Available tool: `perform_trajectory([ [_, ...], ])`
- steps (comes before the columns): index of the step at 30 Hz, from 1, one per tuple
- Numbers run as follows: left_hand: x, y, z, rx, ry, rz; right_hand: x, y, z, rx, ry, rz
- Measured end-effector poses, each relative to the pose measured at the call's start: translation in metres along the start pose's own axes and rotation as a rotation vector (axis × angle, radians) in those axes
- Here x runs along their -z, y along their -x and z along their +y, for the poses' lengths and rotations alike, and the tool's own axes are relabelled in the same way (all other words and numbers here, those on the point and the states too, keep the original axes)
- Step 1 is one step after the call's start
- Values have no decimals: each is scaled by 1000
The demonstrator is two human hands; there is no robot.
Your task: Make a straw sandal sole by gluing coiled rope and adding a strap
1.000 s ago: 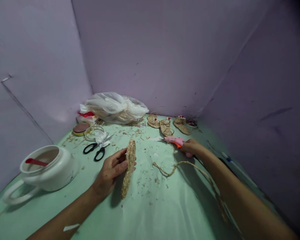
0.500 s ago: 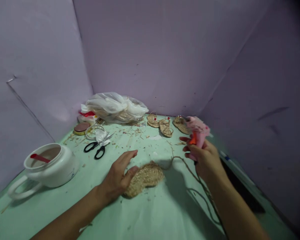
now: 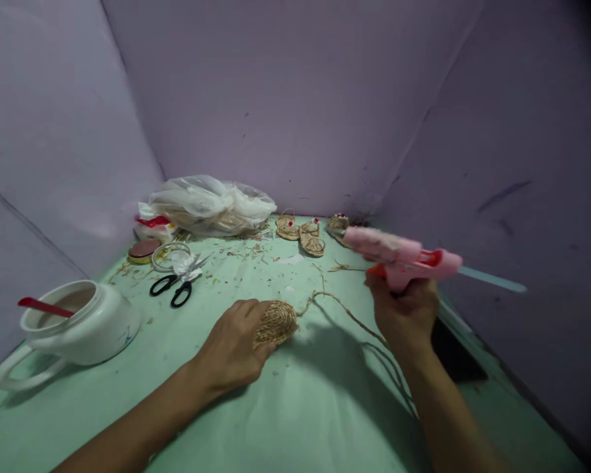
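My left hand (image 3: 232,348) lies over a flat woven straw oval (image 3: 277,322) on the green table cloth (image 3: 300,407), fingers curled over its near part. A braided straw cord (image 3: 347,314) trails from the oval toward the right. My right hand (image 3: 406,314) is raised above the table and grips a pink glue gun (image 3: 398,257) by its handle. The gun's nozzle points left and a clear glue stick (image 3: 492,280) juts out of its back to the right.
A white lidless jar with a red spoon (image 3: 73,322) stands at the left. Black scissors (image 3: 173,287), a metal ring and a round tin lie behind it. A plastic bag (image 3: 211,207) and small straw sandals (image 3: 305,236) sit by the back wall. Purple walls close in all round.
The left hand laid the upright straw oval flat and now covers it. The right hand lifted the glue gun off the table and turned it level, nozzle to the left.
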State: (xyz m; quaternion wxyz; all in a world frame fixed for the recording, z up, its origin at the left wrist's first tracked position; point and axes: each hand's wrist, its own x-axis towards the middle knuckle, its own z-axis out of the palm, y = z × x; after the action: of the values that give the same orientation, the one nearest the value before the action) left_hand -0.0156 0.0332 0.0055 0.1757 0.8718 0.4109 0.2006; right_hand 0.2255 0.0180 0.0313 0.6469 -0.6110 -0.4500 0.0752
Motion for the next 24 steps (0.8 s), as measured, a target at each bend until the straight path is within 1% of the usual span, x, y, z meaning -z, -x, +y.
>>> perform_trajectory([
  [1, 3, 2, -5, -22, 16, 77, 0, 3, -1, -31, 10, -30],
  [3, 8, 8, -17, -29, 31, 250, -1, 10, -6, -130, -108, -157],
  [5, 12, 13, -28, -11, 33, 377, -2, 17, -9, -217, -266, -368],
  [7, 12, 17, -39, -30, 29, 423, -2, 21, -8, -282, -399, -524],
  [9, 11, 19, -46, -88, 23, 434, -1, 24, -4, -310, -482, -625],
  [10, 9, 19, -48, -121, 21, 437, -1, 25, -1, -317, -496, -655],
  [12, 8, 19, -50, -180, 19, 443, -1, 26, 3, -314, -461, -681],
  [16, 7, 17, -49, -258, -4, 472, -3, 26, 3, -289, -339, -615],
  [18, 8, 17, -49, -292, -20, 494, -4, 26, 1, -299, -312, -607],
  [21, 9, 16, -49, -302, -33, 507, -7, 26, -1, -392, -345, -628],
  [24, 8, 16, -51, -288, -46, 511, -9, 27, -1, -568, -524, -694],
])
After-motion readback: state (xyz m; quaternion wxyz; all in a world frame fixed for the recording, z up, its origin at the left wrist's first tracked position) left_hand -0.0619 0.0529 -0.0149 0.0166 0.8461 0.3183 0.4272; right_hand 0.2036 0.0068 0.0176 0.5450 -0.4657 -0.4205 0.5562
